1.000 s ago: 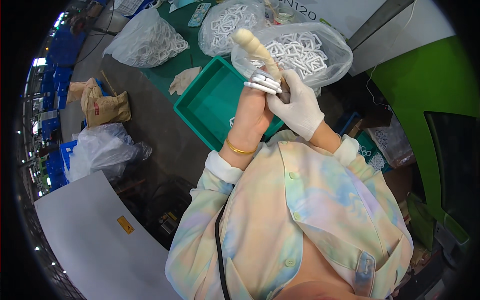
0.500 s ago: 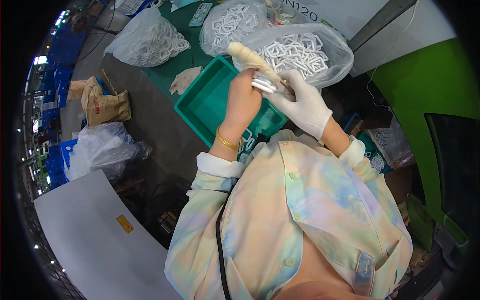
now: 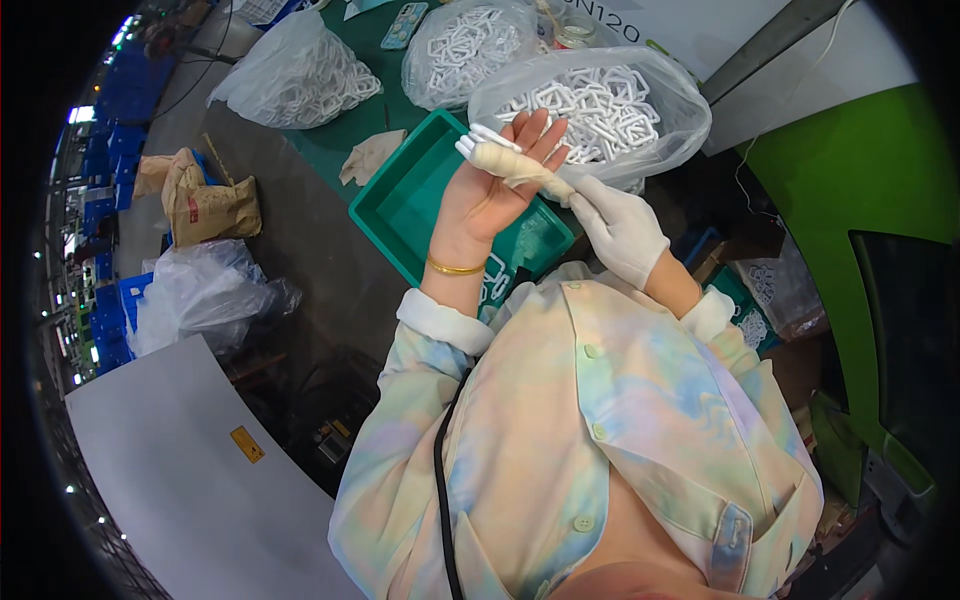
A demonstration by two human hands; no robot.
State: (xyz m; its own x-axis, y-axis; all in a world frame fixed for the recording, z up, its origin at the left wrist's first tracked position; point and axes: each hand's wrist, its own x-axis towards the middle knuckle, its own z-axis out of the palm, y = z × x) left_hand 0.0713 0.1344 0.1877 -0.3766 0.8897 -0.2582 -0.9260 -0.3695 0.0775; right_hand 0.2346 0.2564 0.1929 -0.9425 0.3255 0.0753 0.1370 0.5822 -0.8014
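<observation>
My left hand (image 3: 482, 205), bare and palm up, has its fingers stretched out and apart. At its thumb side lie a few white plastic links (image 3: 497, 137); whether the thumb pins them, I cannot tell. A stick with a cream cloth-wrapped head (image 3: 507, 164) crosses above the palm. My right hand (image 3: 624, 230), in a white knit glove, is closed on the stick's thin end. Below both hands stands a green plastic bin (image 3: 378, 236), with several white links (image 3: 494, 280) near its closest corner.
Behind the bin, an open clear bag of white links (image 3: 600, 105) and two more bags of links, one in the middle (image 3: 465, 50) and one at left (image 3: 300, 80), sit on a green mat. A rag (image 3: 372, 157) and a phone (image 3: 404, 26) lie there. Right stands a green panel (image 3: 840, 180).
My left hand has turned palm up and its fingers have opened out. The wrapped stick has tilted flatter and its head has come lower, over the palm. My right hand still grips it.
</observation>
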